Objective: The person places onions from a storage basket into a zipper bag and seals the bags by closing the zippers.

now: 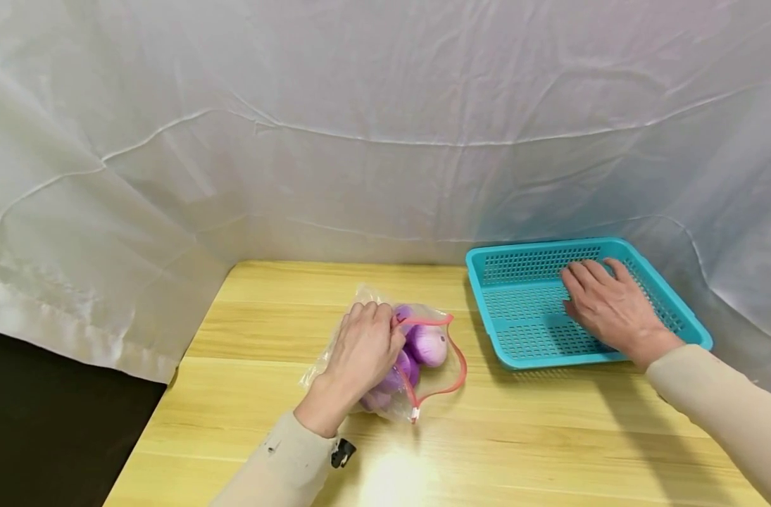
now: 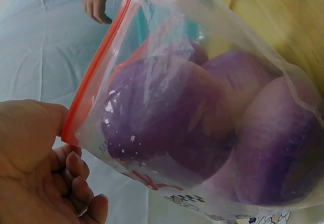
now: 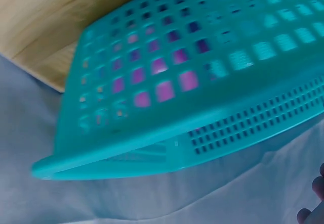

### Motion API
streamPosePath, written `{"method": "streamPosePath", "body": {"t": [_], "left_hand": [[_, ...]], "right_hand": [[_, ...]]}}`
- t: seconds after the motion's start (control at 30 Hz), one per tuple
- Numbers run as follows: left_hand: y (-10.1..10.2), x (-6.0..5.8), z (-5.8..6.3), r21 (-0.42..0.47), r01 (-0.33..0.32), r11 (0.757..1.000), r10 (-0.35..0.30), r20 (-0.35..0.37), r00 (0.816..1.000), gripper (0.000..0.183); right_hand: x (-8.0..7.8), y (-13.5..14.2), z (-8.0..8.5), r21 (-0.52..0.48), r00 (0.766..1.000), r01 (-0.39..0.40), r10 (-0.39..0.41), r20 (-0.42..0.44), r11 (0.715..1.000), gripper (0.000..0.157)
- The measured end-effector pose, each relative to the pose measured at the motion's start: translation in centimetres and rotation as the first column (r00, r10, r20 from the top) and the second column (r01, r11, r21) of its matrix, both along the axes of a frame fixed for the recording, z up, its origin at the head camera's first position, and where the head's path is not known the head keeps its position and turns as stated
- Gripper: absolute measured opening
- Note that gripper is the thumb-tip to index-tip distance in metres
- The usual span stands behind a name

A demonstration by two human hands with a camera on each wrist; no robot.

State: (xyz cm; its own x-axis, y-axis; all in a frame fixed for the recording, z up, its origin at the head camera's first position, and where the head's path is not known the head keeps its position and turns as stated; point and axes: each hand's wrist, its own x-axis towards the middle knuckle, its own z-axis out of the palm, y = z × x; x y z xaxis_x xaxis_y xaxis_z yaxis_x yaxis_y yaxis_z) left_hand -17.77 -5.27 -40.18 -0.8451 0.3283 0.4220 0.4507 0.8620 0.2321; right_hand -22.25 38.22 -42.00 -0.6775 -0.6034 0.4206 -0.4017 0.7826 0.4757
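A clear zip bag (image 1: 437, 377) with a coral-red zip edge lies on the table, its mouth toward the right. Several smooth, round purple things (image 1: 428, 346), paler in places, are inside; their kind is unclear. My left hand (image 1: 365, 345) pinches the bag's zip edge between thumb and fingers, plainest in the left wrist view, where printing shows on the bag (image 2: 167, 181). Over the turquoise plastic basket (image 1: 496, 338) hovers my right hand (image 1: 607, 303), fingers loosely bent, with nothing seen in it. Only its fingertips (image 3: 318, 188) enter the right wrist view.
The basket has low, perforated walls and stands at the right of the wooden table (image 1: 265, 338). Behind and at both sides hangs a pale grey-white cloth (image 1: 385, 183). A dark area (image 1: 55, 422) lies beyond the table's left edge.
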Motion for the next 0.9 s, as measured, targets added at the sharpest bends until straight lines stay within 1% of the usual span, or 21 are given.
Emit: {"method": "streamPosePath", "body": {"t": [0.13, 0.33, 0.4, 0.47, 0.53, 0.57, 0.63, 0.67, 0.7, 0.77, 0.8, 0.9], "left_hand": [[-0.1, 0.0, 0.0, -0.003, 0.002, 1.0, -0.002, 0.0, 1.0, 0.011], [-0.1, -0.1, -0.1, -0.001, 0.003, 1.0, -0.003, 0.004, 1.0, 0.011], [-0.1, -0.1, -0.1, -0.002, 0.001, 1.0, -0.001, 0.014, 1.0, 0.011], [0.0, -0.1, -0.1, -0.003, -0.002, 1.0, 0.002, 0.019, 1.0, 0.012], [0.0, -0.1, -0.1, -0.007, -0.006, 1.0, 0.006, 0.022, 1.0, 0.012], [0.0, -0.1, -0.1, -0.008, -0.006, 1.0, 0.006, 0.023, 1.0, 0.013], [0.0, 0.0, -0.1, -0.009, -0.006, 1.0, 0.006, 0.022, 1.0, 0.013], [0.0, 0.0, -0.1, -0.009, -0.005, 1.0, 0.005, 0.02, 1.0, 0.013], [0.0, 0.0, -0.1, -0.01, -0.003, 1.0, 0.003, 0.021, 1.0, 0.013], [0.0, 0.0, -0.1, -0.01, -0.001, 1.0, 0.001, 0.018, 1.0, 0.013], [0.0, 0.0, -0.1, -0.01, 0.001, 1.0, 0.0, 0.017, 1.0, 0.013], [0.0, 0.0, -0.1, -0.016, 0.001, 1.0, 0.0, 0.014, 1.0, 0.013]], "right_hand": [[0.1, 1.6, 0.0, 0.006, 1.0, 0.002, -0.002, 0.03, 1.0, 0.081], [0.4, 3.6, 0.4, 0.003, 0.997, -0.013, 0.013, 0.082, 1.0, 0.09], [0.6, 4.0, 0.6, 0.022, 0.994, 0.003, -0.005, 0.111, 1.0, 0.094], [0.8, 4.3, 0.8, 0.064, 0.988, 0.034, -0.043, 0.146, 0.997, 0.098], [1.1, 4.6, 1.0, 0.131, 0.978, 0.07, -0.094, 0.185, 0.989, 0.093], [1.3, 4.8, 1.1, 0.163, 0.971, 0.084, -0.117, 0.207, 0.983, 0.087], [1.6, 5.0, 1.2, 0.237, 0.956, 0.106, -0.164, 0.244, 0.966, 0.068], [1.8, 5.1, 1.1, 0.266, 0.949, 0.111, -0.182, 0.259, 0.958, 0.064], [1.9, 5.2, 1.1, 0.286, 0.943, 0.113, -0.193, 0.272, 0.952, 0.063], [2.2, 5.5, 0.8, 0.303, 0.935, 0.116, -0.207, 0.289, 0.946, 0.063], [2.3, 5.7, 0.7, 0.306, 0.932, 0.118, -0.211, 0.293, 0.945, 0.06], [2.2, 6.2, 0.2, 0.281, 0.928, 0.123, -0.211, 0.308, 0.952, 0.054]]}}
